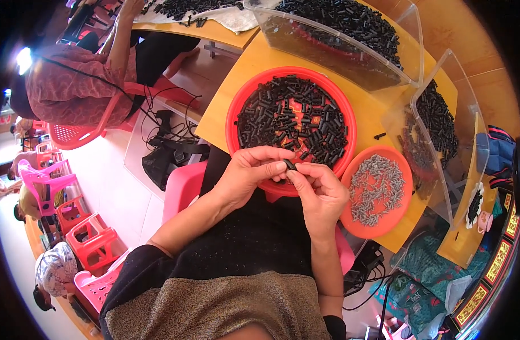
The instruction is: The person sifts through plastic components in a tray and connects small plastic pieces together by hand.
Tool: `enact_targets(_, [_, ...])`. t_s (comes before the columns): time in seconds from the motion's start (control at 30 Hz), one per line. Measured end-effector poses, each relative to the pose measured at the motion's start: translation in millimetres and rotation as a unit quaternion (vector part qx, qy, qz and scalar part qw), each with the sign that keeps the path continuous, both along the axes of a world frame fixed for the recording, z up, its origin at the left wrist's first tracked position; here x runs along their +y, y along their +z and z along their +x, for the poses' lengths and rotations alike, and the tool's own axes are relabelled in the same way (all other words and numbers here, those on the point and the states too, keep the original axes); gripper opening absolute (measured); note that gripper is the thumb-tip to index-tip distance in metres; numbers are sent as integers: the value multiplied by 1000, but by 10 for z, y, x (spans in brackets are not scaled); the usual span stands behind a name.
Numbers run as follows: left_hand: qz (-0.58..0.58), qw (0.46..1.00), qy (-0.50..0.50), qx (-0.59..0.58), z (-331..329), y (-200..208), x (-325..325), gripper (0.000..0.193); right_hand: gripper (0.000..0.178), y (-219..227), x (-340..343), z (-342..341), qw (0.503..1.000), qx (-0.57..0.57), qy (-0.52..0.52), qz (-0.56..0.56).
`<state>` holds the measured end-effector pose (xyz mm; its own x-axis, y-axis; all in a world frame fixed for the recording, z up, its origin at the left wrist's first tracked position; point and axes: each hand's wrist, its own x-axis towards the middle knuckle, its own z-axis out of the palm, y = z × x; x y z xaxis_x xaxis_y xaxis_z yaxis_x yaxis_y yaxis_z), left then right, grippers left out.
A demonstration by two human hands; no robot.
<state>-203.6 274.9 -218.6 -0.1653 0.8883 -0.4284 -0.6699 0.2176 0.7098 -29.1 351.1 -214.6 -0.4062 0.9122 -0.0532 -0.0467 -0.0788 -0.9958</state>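
Between the fingertips of both hands is a small black tube-shaped piece (290, 165). My left hand (254, 170) pinches it from the left, and my right hand (319, 184) meets it from the right with thumb and forefinger. Both hands are over the near rim of a round red basin (231, 122), which holds many loose black tube pieces (265, 107). Just right of my right hand sits an orange-red oval tray (368, 229) with a heap of small grey metal screw-like parts (378, 190). Whether a metal part is in the pinched piece cannot be seen.
Clear plastic bins (328, 42) of black pieces stand at the far side; another bin (441, 170) is at the right. One loose black piece (380, 136) lies on the yellow table (265, 54). At left, a person (81, 85) sits on a red chair, near tangled cables (158, 122).
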Motion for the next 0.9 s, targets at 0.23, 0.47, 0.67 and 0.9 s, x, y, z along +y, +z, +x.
enact_targets(0.23, [23,1000,4,10,-6,18,43,25,15,19,-13,-16,1000,3,14,-10])
enact_targets(0.47, [11,1000,10,-12,-28,-1,23,26,16,11,-31,-23,1000,1,-3,8])
enact_targets(0.67, [12,999,22,23,-1,34,57,23,17,26,-20,-17,999,-16,-4,40])
enact_targets(0.9, [5,1000,8,20,7,7,41,19,19,59,-10,-15,989,-49,-2,141])
